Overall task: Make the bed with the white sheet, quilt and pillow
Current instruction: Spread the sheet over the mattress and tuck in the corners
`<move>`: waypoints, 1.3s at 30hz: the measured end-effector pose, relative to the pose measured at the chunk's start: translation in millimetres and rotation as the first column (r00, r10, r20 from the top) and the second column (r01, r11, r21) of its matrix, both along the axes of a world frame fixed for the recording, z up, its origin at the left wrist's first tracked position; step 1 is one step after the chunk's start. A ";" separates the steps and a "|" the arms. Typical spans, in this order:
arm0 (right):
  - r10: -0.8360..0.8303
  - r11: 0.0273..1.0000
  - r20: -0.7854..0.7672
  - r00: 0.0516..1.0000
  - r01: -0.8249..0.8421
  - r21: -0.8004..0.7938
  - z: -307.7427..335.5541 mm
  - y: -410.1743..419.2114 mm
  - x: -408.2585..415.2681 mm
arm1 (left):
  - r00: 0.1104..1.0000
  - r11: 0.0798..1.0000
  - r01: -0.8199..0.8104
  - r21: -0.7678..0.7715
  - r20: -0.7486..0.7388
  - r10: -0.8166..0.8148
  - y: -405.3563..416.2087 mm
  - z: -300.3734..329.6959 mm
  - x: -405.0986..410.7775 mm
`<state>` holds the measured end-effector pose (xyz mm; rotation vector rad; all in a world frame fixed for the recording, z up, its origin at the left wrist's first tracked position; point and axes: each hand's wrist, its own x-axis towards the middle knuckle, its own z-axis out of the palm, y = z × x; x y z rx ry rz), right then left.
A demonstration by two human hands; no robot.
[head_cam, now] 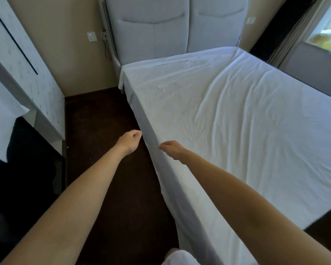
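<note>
Head view, person beside bed (153,150), both bare arms stretched forward. White sheet (237,115) spread over the mattress, wrinkled across the top, hanging down the near side. Left hand (130,139) over the dark floor (103,131) just beside the bed's side, fingers curled, fingertips at the hanging sheet edge; grip looks like a pinch on the sheet but contact is too small to tell for sure. Right hand (173,150) at the top edge of the mattress, fingers curled down onto the sheet; cannot tell if its grip holds fabric or only touches it. Padded headboard (170,25) against the far wall. White cabinet (27,73) left of the floor strip. Window (325,35) at upper right.
</note>
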<state>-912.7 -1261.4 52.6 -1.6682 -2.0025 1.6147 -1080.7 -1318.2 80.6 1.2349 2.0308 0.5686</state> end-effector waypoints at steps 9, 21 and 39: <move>-0.212 0.975 -0.076 0.974 0.205 -0.086 -48.6 228.2 -117.7 | 0.997 0.995 0.078 -0.056 0.013 -0.077 213.5 -42.2 -135.1; -0.191 0.979 -0.063 0.979 0.186 -0.083 -45.8 531.8 -342.1 | 1.000 0.992 0.003 -0.127 -0.001 -0.004 515.0 -42.1 -371.4; -0.625 0.781 -0.080 0.777 0.623 -0.047 -82.1 923.0 -498.3 | 0.854 0.853 0.486 -0.189 -0.105 -0.510 1006.1 -65.0 -531.0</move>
